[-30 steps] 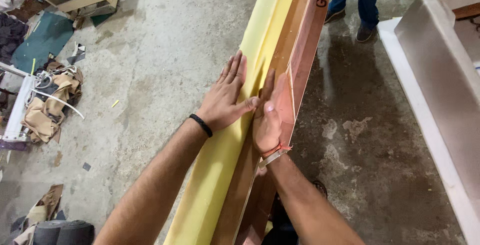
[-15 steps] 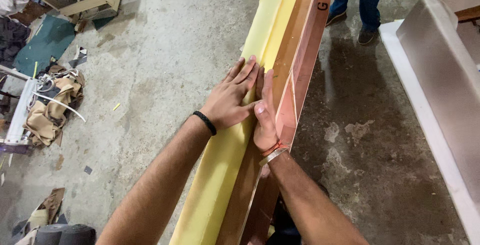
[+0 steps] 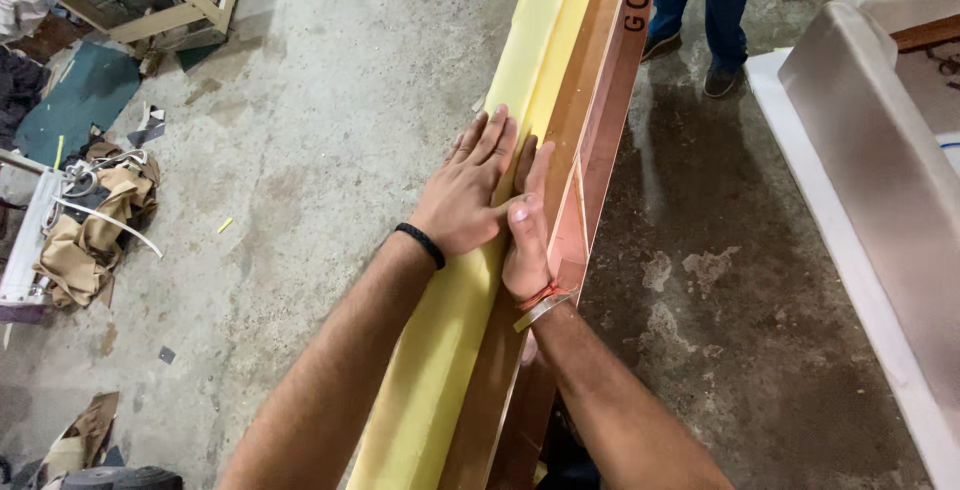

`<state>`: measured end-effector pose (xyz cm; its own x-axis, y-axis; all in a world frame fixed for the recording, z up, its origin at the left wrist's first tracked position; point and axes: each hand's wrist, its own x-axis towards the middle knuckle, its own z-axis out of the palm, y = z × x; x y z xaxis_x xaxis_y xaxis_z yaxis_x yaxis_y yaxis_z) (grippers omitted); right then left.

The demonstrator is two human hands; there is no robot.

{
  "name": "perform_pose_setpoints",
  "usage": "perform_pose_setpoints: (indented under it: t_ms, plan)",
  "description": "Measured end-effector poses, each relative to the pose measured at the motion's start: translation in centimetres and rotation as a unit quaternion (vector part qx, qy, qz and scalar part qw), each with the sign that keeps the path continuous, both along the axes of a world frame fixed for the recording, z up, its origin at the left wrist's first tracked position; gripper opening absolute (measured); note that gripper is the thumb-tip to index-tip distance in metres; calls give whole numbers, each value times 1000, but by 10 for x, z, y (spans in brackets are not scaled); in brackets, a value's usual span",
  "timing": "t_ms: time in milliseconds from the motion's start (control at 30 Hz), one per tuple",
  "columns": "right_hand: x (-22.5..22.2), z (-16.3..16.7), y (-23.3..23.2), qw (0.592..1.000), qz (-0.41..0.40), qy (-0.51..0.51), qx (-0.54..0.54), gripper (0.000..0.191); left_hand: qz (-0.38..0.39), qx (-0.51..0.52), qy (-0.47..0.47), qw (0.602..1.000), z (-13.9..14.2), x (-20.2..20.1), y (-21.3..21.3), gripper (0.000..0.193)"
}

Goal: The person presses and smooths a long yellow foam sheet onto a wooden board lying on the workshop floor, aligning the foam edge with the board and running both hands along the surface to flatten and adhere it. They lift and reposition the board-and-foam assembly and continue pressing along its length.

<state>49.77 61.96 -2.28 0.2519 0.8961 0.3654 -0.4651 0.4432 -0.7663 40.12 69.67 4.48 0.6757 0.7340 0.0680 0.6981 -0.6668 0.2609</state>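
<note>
Two flat, open hands press side by side: the left hand (image 3: 465,200) on the soft yellow foam strip (image 3: 455,330), the right hand (image 3: 528,235) on the stiff brown board (image 3: 590,100) beside it. The foam looks squashy and light.

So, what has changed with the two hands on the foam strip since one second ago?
Both hands slid a little forward along the yellow foam strip. The left hand stays flat on the foam; the right hand stays pressed on the seam beside the brown board, and they now lie closer together. Nothing was grasped or released. The foam, the board and the person in blue trousers stayed in place.
</note>
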Motion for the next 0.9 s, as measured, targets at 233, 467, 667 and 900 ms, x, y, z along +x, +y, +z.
perform_pose_setpoints:
  t_ms: [233,467,667,900]
  plan:
    - [13,5,3,997,-3,-71,19,117,-18,-12,49,999,11,3,0,102]
    - [15,17,1,996,-43,82,-13,112,-2,-26,-37,999,7,11,3,112]
    - [21,6,25,999,-37,5,-26,115,3,-4,20,1000,4,24,17,104]
    - [26,-6,28,998,-24,-53,22,119,-12,-47,1,999,5,22,20,105]
